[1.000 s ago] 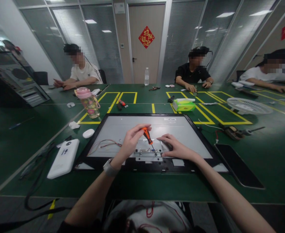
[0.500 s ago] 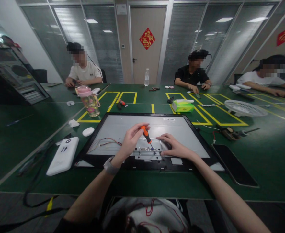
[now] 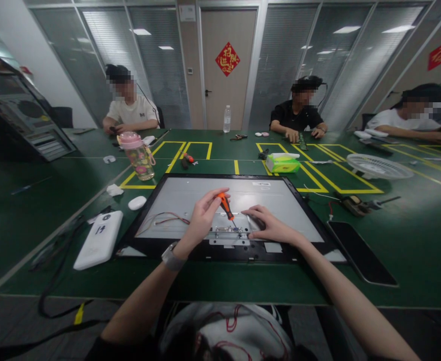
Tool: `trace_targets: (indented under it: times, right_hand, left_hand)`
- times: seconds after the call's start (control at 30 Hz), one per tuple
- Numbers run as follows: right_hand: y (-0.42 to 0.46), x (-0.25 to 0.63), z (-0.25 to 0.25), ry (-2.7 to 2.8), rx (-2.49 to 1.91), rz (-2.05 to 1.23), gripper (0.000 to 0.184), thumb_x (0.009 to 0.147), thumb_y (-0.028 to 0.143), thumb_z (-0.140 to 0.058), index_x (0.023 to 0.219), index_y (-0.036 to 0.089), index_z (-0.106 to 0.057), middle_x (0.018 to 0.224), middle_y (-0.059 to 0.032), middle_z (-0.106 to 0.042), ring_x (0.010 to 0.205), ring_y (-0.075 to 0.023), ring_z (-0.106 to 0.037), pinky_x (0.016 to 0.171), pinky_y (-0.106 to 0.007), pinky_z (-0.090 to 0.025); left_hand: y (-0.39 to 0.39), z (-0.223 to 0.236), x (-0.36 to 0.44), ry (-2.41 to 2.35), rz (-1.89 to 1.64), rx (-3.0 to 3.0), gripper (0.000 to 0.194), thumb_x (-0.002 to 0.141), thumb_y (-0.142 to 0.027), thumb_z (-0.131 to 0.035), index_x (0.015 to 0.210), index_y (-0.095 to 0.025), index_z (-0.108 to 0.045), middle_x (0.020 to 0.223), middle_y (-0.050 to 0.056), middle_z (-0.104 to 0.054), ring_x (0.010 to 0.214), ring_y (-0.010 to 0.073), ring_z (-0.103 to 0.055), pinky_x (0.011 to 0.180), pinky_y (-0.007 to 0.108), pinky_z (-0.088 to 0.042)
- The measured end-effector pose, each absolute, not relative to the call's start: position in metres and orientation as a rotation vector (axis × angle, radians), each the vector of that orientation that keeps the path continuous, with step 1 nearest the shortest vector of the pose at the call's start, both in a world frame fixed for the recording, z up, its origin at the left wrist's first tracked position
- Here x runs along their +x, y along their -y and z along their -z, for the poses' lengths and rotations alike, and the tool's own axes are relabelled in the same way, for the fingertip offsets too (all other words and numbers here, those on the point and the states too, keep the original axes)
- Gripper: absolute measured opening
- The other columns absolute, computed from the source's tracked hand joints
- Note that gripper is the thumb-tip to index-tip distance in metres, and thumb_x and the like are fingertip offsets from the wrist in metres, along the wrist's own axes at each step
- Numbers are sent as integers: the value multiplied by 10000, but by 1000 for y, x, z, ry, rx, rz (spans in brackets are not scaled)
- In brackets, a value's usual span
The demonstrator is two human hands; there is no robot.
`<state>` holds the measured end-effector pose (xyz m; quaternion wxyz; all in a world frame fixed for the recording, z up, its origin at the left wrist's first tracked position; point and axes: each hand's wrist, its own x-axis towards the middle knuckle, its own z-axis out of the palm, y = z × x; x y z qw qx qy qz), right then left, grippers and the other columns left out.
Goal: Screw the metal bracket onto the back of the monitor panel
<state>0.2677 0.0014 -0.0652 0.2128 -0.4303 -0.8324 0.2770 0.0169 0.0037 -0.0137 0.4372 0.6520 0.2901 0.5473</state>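
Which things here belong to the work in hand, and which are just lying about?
Work in hand:
screwdriver, in the left hand
metal bracket, by the right hand
flat panel

Apparently just lying about:
pink-lidded bottle
tissue pack
dark phone
round grille

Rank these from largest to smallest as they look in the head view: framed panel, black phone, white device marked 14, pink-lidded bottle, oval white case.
1. Framed panel
2. Black phone and white device marked 14: too alike to rank
3. Pink-lidded bottle
4. Oval white case
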Motion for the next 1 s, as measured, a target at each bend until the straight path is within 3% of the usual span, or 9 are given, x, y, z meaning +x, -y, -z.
trace_targets:
  times: [0.3,0.57,0.8,1.0]
  right_hand:
    - [-2,269,67,2317,-1186,-759,706,748,496,-709,1357,227,-472,1251,-100,-428,1213,-278,-436,1079,-426,-350]
    - [-3,271,69,2319,-1202,-759,716,736,519,-707,1357,247,-476,1250,-96,-433,1209,-295,-432,1078,-446,-345]
    - [-1,269,64,2336,-1210,-754,716,746,523,-695,1360,231,-473,1243,-105,-441,1200,-294,-438,1069,-436,-353]
    - [-2,270,66,2336,-1204,-750,717,743,525,-701,1357,229,-476,1255,-108,-440,1209,-290,-436,1071,-427,-350]
  left_hand:
    - [-3,17,19,-818,-1548,1734,172,853,-293,-609,933,-185,-716,888,41,-629,844,136,-604,778,244,-486]
    - [-5,18,16,-757,-1480,1665,272,917,-305,-501,1078,-174,-676,935,62,-681,913,166,-641,884,304,-475]
    - [-3,18,16,-789,-1535,1805,220,866,-320,-598,1007,-197,-714,877,35,-596,839,134,-599,771,242,-488]
    - [-3,19,14,-741,-1468,1689,280,907,-295,-533,1137,-180,-644,1032,76,-676,978,176,-638,903,306,-484]
